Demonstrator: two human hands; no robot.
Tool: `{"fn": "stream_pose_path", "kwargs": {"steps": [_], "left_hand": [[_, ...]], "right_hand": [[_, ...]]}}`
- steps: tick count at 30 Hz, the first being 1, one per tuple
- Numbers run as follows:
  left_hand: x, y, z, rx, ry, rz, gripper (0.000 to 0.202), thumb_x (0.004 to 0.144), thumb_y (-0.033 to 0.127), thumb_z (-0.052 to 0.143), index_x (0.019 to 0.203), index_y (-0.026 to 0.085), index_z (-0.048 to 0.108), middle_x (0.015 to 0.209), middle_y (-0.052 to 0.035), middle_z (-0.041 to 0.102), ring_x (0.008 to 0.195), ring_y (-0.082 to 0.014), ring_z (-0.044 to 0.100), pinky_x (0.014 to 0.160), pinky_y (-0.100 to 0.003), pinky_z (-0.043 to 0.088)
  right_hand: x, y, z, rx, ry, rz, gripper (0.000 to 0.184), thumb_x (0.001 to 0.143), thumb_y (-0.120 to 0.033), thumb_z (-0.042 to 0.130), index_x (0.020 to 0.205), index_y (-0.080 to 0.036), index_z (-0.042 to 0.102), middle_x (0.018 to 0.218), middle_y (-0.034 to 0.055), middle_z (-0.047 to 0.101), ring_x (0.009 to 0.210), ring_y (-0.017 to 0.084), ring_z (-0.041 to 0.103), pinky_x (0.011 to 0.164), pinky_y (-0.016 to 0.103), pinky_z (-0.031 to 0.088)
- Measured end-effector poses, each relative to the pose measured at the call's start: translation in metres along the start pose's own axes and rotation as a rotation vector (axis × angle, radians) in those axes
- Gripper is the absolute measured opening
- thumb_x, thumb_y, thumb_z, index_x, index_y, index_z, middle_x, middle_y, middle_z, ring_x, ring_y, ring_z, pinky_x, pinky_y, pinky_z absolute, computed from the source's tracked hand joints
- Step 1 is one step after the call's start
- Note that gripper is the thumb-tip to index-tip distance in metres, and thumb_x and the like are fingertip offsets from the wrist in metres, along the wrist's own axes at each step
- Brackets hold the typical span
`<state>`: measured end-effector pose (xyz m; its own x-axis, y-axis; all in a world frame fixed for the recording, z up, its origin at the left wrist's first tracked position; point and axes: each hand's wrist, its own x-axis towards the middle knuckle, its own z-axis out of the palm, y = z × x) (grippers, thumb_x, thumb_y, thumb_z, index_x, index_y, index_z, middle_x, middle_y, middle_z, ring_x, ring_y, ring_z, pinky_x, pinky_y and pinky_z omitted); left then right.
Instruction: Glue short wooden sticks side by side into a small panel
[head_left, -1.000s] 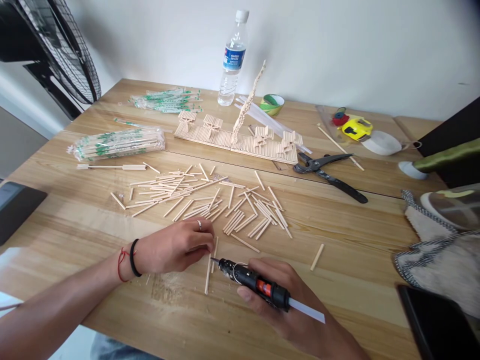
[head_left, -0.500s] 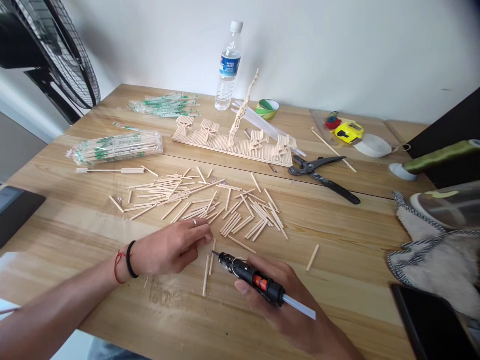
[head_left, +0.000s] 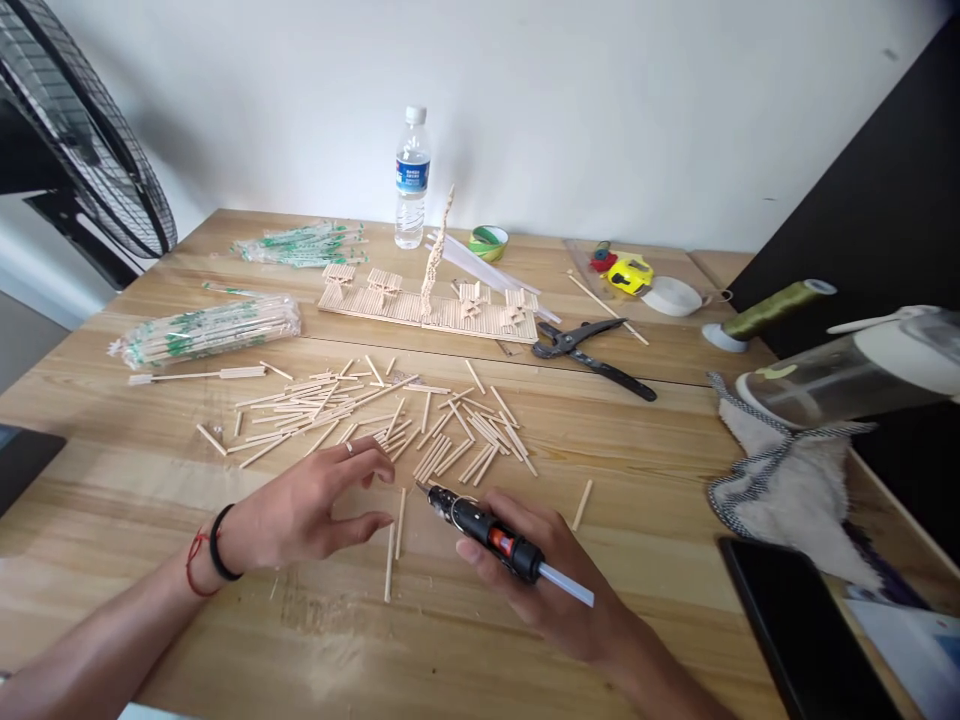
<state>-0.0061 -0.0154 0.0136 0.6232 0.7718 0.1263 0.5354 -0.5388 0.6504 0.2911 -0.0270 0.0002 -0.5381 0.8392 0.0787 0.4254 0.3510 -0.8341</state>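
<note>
My right hand [head_left: 559, 580] grips a black glue gun [head_left: 487, 535] with a clear glue stick out its back; its tip points left, toward two short wooden sticks [head_left: 395, 540] lying on the wooden table [head_left: 660, 480]. My left hand [head_left: 307, 505] hovers just left of those sticks, fingers spread and holding nothing. Beyond both hands lies a scatter of several cut sticks [head_left: 375, 420]. Farther back stands a model of glued sticks [head_left: 431, 300] with a tall upright piece.
Wrapped chopstick bundles [head_left: 206, 330] lie at the left, black cutters [head_left: 592, 350] right of the model. A water bottle [head_left: 411, 180], tape roll [head_left: 487, 242] and yellow tape measure [head_left: 630, 275] stand at the back. A cloth [head_left: 787, 480], clear jug [head_left: 847, 375] and phone [head_left: 802, 625] are right; a fan [head_left: 75, 130] far left.
My left hand has let go its pinch near the sticks and opened its fingers, drawing slightly left. The view has tilted up and turned right. The glue gun stays in my right hand.
</note>
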Motion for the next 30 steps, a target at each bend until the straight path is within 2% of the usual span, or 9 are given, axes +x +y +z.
{"fn": "stream_pose_path", "kwargs": {"steps": [3,8,11,13,19,23,27,30], "left_hand": [[-0.005,0.009,-0.006,0.074,-0.020,0.003,0.026,0.100,0.025,0.073,0.123,0.022,0.060,0.119,-0.0072,0.074,0.100,-0.0219,0.073,0.087,-0.032,0.059],[-0.028,0.023,-0.003,0.194,-0.011,-0.028,0.044,0.097,0.023,0.077,0.137,0.024,0.057,0.134,-0.0102,0.072,0.125,-0.0282,0.070,0.103,-0.039,0.059],[-0.044,0.027,0.006,0.215,0.028,-0.068,0.052,0.096,0.023,0.079,0.142,0.025,0.055,0.142,-0.0115,0.069,0.134,-0.0303,0.063,0.112,-0.045,0.055],[-0.051,0.028,0.013,0.219,0.051,-0.104,0.055,0.096,0.024,0.080,0.144,0.026,0.054,0.144,-0.0120,0.068,0.135,-0.0315,0.060,0.114,-0.048,0.052],[-0.054,0.030,0.037,0.268,0.084,-0.131,0.068,0.090,0.026,0.087,0.146,0.026,0.049,0.143,-0.0117,0.069,0.137,-0.0365,0.055,0.116,-0.057,0.042],[-0.051,0.031,0.045,0.226,0.085,-0.156,0.064,0.090,0.023,0.085,0.143,0.026,0.050,0.138,-0.0107,0.071,0.139,-0.0365,0.054,0.116,-0.056,0.038],[-0.052,0.031,0.050,0.173,0.101,-0.191,0.065,0.084,0.016,0.084,0.140,0.026,0.052,0.132,-0.0102,0.073,0.140,-0.0377,0.053,0.116,-0.058,0.035],[-0.052,0.030,0.054,0.134,0.111,-0.200,0.065,0.084,0.013,0.082,0.140,0.027,0.050,0.132,-0.0101,0.073,0.140,-0.0378,0.053,0.116,-0.059,0.034]], "right_hand": [[0.001,0.002,-0.002,-0.014,0.021,-0.006,0.026,0.105,-0.041,0.060,0.084,-0.026,0.057,0.072,-0.0046,0.055,0.062,0.016,0.055,0.060,0.028,0.042],[-0.001,0.003,-0.005,0.014,0.021,-0.007,0.025,0.104,-0.042,0.062,0.086,-0.025,0.058,0.075,-0.0037,0.058,0.065,0.016,0.057,0.062,0.028,0.043],[-0.005,0.002,-0.006,0.000,-0.003,-0.034,0.026,0.105,-0.042,0.064,0.086,-0.025,0.057,0.076,-0.0038,0.059,0.065,0.016,0.057,0.063,0.027,0.043],[-0.006,0.002,-0.006,-0.070,-0.046,-0.076,0.020,0.106,-0.040,0.063,0.094,-0.025,0.059,0.080,-0.0022,0.063,0.067,0.017,0.059,0.064,0.028,0.044],[-0.005,0.005,-0.006,-0.298,-0.075,-0.106,0.019,0.103,-0.039,0.068,0.099,-0.027,0.054,0.085,0.0023,0.069,0.068,0.022,0.065,0.063,0.031,0.046],[-0.005,-0.002,-0.026,-0.358,0.005,-0.096,0.018,0.105,-0.042,0.064,0.104,-0.027,0.053,0.094,0.0055,0.071,0.077,0.024,0.068,0.069,0.033,0.050],[-0.015,-0.002,-0.055,-0.422,0.104,0.062,0.025,0.101,-0.050,0.067,0.102,-0.028,0.054,0.089,0.0030,0.070,0.072,0.024,0.067,0.064,0.033,0.049],[-0.029,0.011,-0.070,-0.453,0.125,0.172,0.032,0.098,-0.058,0.067,0.101,-0.028,0.057,0.087,0.0032,0.070,0.074,0.026,0.067,0.068,0.037,0.052]]}}
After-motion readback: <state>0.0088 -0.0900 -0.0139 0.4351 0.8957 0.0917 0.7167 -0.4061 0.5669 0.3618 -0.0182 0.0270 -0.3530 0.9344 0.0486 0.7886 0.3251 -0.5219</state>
